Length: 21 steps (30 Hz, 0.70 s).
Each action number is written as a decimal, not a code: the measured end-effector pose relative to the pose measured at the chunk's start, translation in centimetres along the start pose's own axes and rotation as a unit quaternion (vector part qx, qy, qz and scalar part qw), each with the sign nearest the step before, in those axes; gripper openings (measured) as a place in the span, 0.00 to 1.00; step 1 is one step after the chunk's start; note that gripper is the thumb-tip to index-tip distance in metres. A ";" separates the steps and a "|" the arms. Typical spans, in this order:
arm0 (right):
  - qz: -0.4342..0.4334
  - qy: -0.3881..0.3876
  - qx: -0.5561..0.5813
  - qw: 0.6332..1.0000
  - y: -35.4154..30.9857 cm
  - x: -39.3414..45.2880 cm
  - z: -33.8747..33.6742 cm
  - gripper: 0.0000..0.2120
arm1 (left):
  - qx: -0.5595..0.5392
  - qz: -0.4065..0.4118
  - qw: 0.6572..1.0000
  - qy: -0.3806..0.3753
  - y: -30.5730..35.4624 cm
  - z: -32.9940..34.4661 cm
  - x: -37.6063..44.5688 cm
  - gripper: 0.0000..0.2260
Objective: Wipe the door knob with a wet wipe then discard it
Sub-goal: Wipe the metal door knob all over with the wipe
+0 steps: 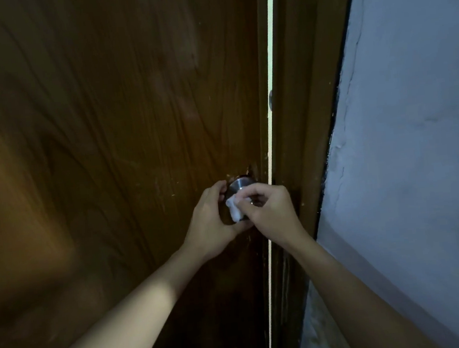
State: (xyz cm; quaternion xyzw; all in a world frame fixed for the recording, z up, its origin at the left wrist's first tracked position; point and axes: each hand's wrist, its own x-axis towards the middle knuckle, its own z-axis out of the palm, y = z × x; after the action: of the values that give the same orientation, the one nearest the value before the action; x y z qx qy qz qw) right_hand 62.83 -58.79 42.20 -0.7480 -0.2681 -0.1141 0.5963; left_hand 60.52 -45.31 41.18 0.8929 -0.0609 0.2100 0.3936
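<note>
A round silver door knob point(240, 185) sits near the right edge of a dark brown wooden door point(110, 115). My left hand point(211, 220) cups the knob from the left and below, fingers curled around it. My right hand point(271, 212) pinches a crumpled white wet wipe point(234, 207) and presses it against the front of the knob. Both hands hide most of the knob; only its upper part shows.
A thin bright gap point(271, 141) runs down between the door and the brown door frame point(307, 96). A pale painted wall point(414, 128) with cracked plaster fills the right side. The scene is dim.
</note>
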 end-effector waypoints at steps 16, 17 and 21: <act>0.001 -0.013 -0.182 0.983 -0.3 1.0 -1.1 0.09 | -0.041 -0.113 0.982 -0.148 1.7 0.7 3.1 0.31; -0.007 -0.011 -0.189 0.982 -0.3 0.8 -1.2 0.09 | -0.048 -0.117 0.979 -0.159 1.8 0.5 3.2 0.31; -0.049 0.010 -0.206 0.977 -0.3 0.0 -1.3 0.10 | -0.055 -0.118 0.978 -0.165 2.1 0.4 2.9 0.31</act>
State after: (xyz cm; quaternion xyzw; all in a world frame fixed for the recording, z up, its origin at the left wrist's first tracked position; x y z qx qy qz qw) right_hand 62.89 -60.02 42.81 -0.8397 -0.2693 -0.2035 0.4254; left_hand 62.71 -46.85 43.64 0.8931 -0.0311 0.0084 0.4487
